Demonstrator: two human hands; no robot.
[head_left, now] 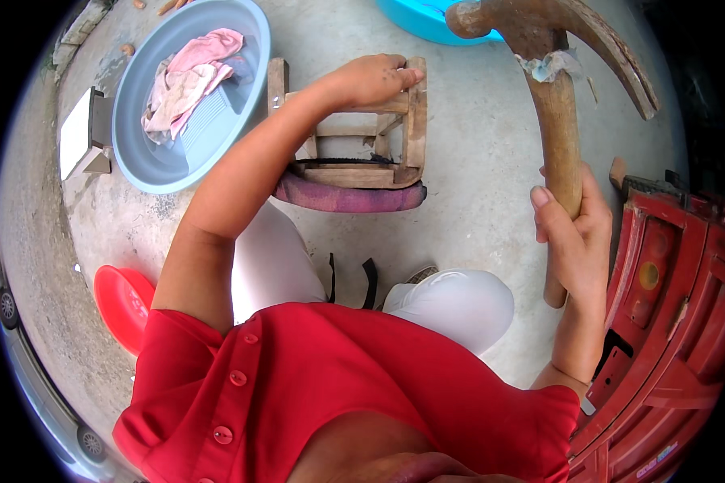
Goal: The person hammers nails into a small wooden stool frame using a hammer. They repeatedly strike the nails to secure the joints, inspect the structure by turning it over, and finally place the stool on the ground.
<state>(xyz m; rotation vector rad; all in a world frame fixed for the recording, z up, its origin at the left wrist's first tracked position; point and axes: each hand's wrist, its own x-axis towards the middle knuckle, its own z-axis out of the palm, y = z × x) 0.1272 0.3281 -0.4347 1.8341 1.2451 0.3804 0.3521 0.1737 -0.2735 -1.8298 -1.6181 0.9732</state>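
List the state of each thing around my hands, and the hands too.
Hammer: raised, head uppermost.
Right hand: closed around the hammer's handle.
Wooden stool: tipped off its legs, padded seat toward you.
Left hand: holding the stool's frame.
Grey-blue basin: loaded with cloth and washboard.
Pink cloth: crumpled; wetness unclear.
Washboard: partly covered by cloth.
Red basin: on the ground, contents unclear.
Bright blue basin: cut off by the picture's edge.

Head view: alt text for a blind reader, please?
A person's right hand holds up a wooden-handled claw hammer; the left hand rests on a tipped wooden stool with a purple padded seat. At upper left, a blue basin holds pink cloth and a washboard.
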